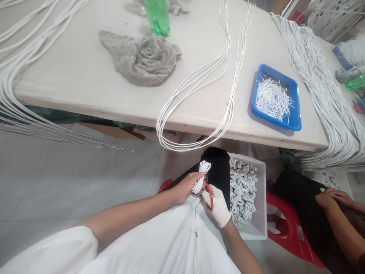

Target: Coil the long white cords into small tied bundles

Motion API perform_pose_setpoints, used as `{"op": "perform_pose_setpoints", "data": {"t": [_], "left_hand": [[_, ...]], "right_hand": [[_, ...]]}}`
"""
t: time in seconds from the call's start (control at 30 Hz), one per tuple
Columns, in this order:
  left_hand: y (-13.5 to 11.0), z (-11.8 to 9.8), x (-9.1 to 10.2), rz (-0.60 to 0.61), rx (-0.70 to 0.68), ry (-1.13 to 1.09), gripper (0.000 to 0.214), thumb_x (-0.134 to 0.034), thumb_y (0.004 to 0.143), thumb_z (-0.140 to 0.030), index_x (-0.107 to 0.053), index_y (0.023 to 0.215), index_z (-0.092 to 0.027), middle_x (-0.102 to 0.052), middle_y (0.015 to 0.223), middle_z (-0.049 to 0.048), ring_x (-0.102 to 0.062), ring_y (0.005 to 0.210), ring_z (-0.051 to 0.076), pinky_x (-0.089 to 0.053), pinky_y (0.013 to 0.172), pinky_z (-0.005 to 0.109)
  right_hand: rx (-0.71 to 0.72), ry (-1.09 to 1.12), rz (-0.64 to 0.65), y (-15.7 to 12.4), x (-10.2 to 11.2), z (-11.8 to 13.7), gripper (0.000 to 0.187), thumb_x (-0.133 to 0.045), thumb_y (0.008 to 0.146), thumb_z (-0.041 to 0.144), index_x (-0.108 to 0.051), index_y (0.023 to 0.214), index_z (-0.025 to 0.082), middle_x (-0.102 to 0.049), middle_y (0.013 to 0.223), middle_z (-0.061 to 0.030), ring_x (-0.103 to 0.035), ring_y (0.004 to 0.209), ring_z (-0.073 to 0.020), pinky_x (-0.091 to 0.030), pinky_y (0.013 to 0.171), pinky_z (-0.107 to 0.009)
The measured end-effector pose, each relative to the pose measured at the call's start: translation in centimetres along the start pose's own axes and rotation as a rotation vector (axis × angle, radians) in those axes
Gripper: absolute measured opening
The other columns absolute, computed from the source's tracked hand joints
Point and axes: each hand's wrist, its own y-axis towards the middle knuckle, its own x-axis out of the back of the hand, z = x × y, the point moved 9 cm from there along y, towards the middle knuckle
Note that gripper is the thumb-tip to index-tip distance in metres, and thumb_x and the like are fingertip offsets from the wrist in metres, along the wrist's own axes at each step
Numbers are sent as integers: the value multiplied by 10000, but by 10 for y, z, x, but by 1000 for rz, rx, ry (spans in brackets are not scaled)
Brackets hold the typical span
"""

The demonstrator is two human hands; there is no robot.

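My bare left hand (186,188) is closed around a coiled bundle of white cord (204,166) above my lap. In a white glove, my right hand (219,207) grips orange-handled scissors (210,198). The scissor blades point up against the right side of the bundle; whether they are apart is too small to tell. Beyond my hands, a loop of several long white cords (196,144) hangs over the table's front edge.
On the pale table (199,91) are a grey cloth (142,61), a green bottle (158,17) and a blue tray (298,110) with white cord scraps. A white bin (261,198) of coiled bundles stands at my right. A co-worker's hands (332,196) are at far right, near a red stool (288,228).
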Motion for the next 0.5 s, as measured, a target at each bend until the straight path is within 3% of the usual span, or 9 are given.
{"op": "perform_pose_setpoints", "data": {"t": [0.13, 0.23, 0.33, 0.43, 0.5], "left_hand": [[0, 1, 7, -44, 8, -6, 339, -590, 812, -494, -525, 832, -163, -577, 616, 0, -485, 439, 99, -345, 423, 225], [-6, -8, 14, -86, -25, 81, 358, -602, 794, -518, -513, 850, -176, -607, 711, 15, -549, 497, 123, -365, 427, 230], [-13, -24, 26, -154, -93, 272, 359, -626, 779, -515, -525, 857, -180, -614, 773, 14, -566, 549, 119, -382, 468, 224], [-17, -40, 31, -201, -165, 467, 351, -646, 770, -492, -543, 897, -181, -607, 761, -5, -542, 550, 103, -382, 511, 220], [-19, -48, 23, -180, -226, 557, 331, -639, 777, -475, -556, 909, -183, -593, 742, -18, -521, 550, 98, -392, 541, 224]], "right_hand": [[-51, 117, -30, 0, -3, -9, 295, -569, 821, 410, -401, 673, 218, -349, 552, 68, -278, 492, -95, -244, 456, -235], [-29, 67, -142, -4, 25, 6, 307, -546, 842, 430, -415, 671, 211, -384, 557, 61, -329, 505, -98, -280, 467, -228], [124, -122, -414, -10, 107, 50, 268, -545, 842, 414, -523, 704, 185, -471, 595, 38, -407, 551, -107, -327, 504, -222], [254, -326, -749, -14, 223, 103, 307, -535, 834, 444, -632, 796, 155, -570, 614, 6, -459, 536, -117, -361, 516, -232], [251, -586, -1005, -12, 300, 139, 355, -520, 830, 437, -665, 719, 132, -587, 554, -23, -469, 486, -126, -360, 501, -251]]}}
